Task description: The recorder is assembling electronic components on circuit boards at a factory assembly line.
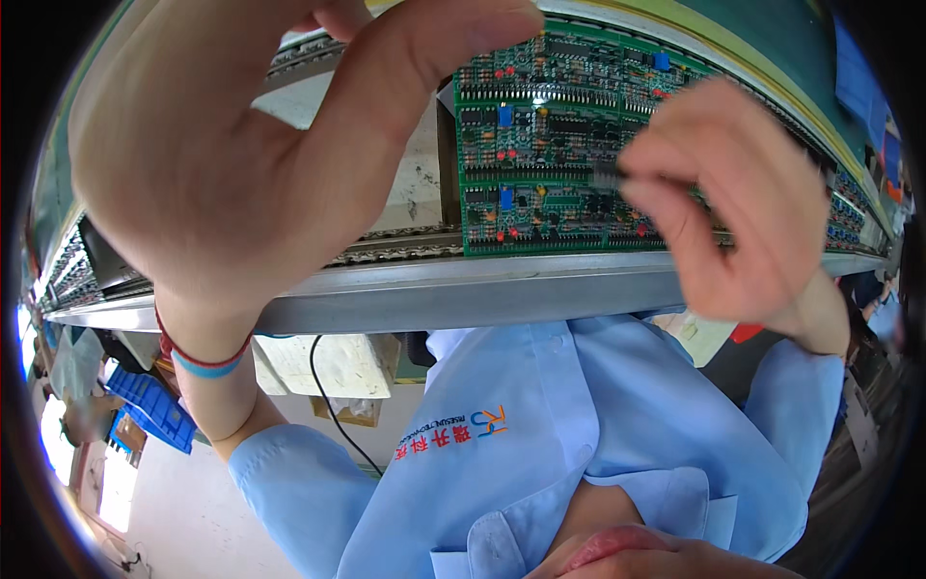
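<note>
A green circuit board panel (pixel 559 179) lies on the conveyor in front of me, filled with rows of black chips, pin rows, blue blocks and small red parts. My left hand (pixel 241 154) looms large at the left, its thumb stretched out to the panel's far left corner; most of its other fingers are cut off or hidden. Over the panel's right part, my right hand (pixel 728 198) is closed in a pinch. A small dark blurred component (pixel 606 174) shows at its fingertips; its exact kind is unclear. Below that lies a bare green chip outline (pixel 576 202).
A metal rail (pixel 482 294) runs along the near side of the conveyor, with a chain (pixel 400 249) just inside it. More boards (pixel 844 207) sit farther right on the line. At the lower left are a blue crate (pixel 149 410) and a black cable (pixel 333 410).
</note>
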Tool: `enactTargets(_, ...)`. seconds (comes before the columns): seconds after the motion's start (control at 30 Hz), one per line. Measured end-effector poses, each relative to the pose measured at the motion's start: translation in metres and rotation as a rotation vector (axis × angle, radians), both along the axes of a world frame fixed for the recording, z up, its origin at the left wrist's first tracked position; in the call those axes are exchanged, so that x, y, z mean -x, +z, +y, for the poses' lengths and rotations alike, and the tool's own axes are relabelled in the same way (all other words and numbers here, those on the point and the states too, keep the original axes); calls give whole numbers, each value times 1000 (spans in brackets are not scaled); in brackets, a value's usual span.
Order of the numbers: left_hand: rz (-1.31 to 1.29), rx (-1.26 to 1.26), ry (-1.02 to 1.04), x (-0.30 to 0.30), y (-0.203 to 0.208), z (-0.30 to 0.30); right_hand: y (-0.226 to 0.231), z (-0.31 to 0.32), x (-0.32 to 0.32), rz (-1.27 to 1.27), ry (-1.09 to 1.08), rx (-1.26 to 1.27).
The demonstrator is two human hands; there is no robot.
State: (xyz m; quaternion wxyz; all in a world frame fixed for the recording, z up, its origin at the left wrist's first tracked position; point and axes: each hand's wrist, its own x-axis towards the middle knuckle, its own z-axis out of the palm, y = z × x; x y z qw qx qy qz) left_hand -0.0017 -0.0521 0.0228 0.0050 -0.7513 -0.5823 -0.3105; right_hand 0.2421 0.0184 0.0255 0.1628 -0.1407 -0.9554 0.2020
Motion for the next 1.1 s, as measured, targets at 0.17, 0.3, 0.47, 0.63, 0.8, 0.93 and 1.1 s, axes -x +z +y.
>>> enactTargets(0.17,164,-135,-31,19,-14,-34,-19,-40,-8,-13,2,44)
enactTargets(0.3,144,-131,30,23,-24,-43,-35,-44,-4,48,-23,-188)
enactTargets(0.47,114,-117,61,38,-34,-55,-37,-46,-2,60,13,-331)
enactTargets(0.63,100,-88,82,-1,-14,-55,-31,-50,-1,-35,54,-416)
enactTargets(0.8,88,-73,52,-9,-13,-43,-31,-54,0,-57,2,-528)
enactTargets(0.93,104,-38,29,-5,-11,-47,-33,-59,1,-68,-30,-547)
enactTargets(1.1,107,-16,-19,-2,-12,-44,-31,-56,-2,-116,-17,-594)
